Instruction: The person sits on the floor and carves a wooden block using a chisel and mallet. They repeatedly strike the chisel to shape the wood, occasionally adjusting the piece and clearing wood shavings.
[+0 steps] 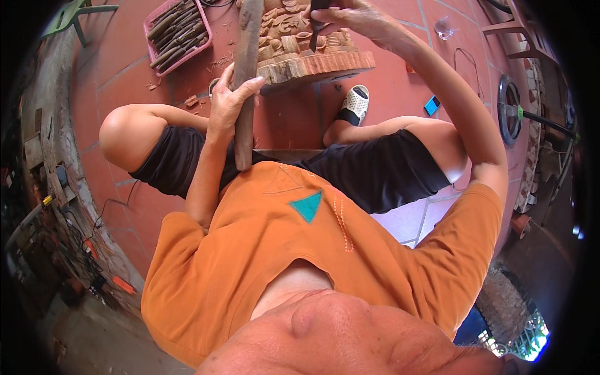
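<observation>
My left hand (pixel 229 103) is closed around a long, thick wooden stick (pixel 249 44), which stands lengthwise from the carving's left side down to my lap. My right hand (pixel 355 17) grips a chisel (pixel 314 39) with a dark handle. Its blade points down onto the carved wood block (pixel 312 65); whether the edge bites into the wood is too small to tell. The block has relief shapes on top and a rough, reddish sawn edge facing me. Its far end runs out of the picture.
A pink basket (pixel 150 50) of several wooden-handled tools (pixel 178 34) stands at far left. Wood chips (pixel 192 100) lie on the red tiles. To the right are a blue phone (pixel 432 105), a clear plastic piece (pixel 444 28), a chair (pixel 519 31) and a round black base with a pole (pixel 509 109).
</observation>
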Tool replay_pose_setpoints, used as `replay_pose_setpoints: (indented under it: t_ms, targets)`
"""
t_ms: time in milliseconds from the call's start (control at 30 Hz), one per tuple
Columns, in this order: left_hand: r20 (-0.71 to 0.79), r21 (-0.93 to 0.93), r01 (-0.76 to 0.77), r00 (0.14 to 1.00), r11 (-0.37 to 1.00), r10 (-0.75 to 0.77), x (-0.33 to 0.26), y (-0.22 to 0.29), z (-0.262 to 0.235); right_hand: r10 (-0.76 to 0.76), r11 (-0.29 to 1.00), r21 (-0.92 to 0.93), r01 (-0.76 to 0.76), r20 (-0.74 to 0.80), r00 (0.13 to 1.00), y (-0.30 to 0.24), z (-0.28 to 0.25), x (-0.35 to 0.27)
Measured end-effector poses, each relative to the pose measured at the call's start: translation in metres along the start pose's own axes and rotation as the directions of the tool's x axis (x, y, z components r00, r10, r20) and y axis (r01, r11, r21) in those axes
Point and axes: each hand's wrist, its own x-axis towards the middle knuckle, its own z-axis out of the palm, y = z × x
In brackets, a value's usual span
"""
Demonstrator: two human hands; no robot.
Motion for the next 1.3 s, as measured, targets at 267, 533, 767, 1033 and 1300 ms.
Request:
replay_pose_setpoints:
  t_ms: [267, 533, 767, 1033, 1300]
  targets:
    - [-0.034, 0.176, 0.068, 0.997, 0.982, -0.063, 0.000, -0.030, -0.009, -0.084, 0.911, -0.394, 0.123, 0.116, 0.990, 0.043, 0.019, 0.026]
    - [-0.050, 0.260, 0.145, 0.989, 0.955, -0.137, 0.000, -0.027, -0.006, -0.154, 0.962, -0.209, 0.178, 0.126, 0.980, 0.086, 0.018, 0.019]
    - [-0.025, 0.347, 0.052, 0.999, 0.936, -0.046, 0.003, -0.037, -0.009, -0.254, 0.847, -0.444, 0.294, 0.147, 0.956, 0.084, 0.008, 0.023]
    - [-0.035, 0.119, 0.213, 0.977, 0.970, -0.211, -0.003, -0.070, -0.017, -0.019, 0.972, -0.223, 0.079, 0.257, 0.966, 0.071, -0.002, 0.014]
    - [-0.033, 0.106, 0.330, 0.944, 0.938, -0.329, -0.005, -0.050, -0.008, 0.083, 0.957, -0.289, -0.029, 0.177, 0.981, 0.051, -0.006, -0.003]
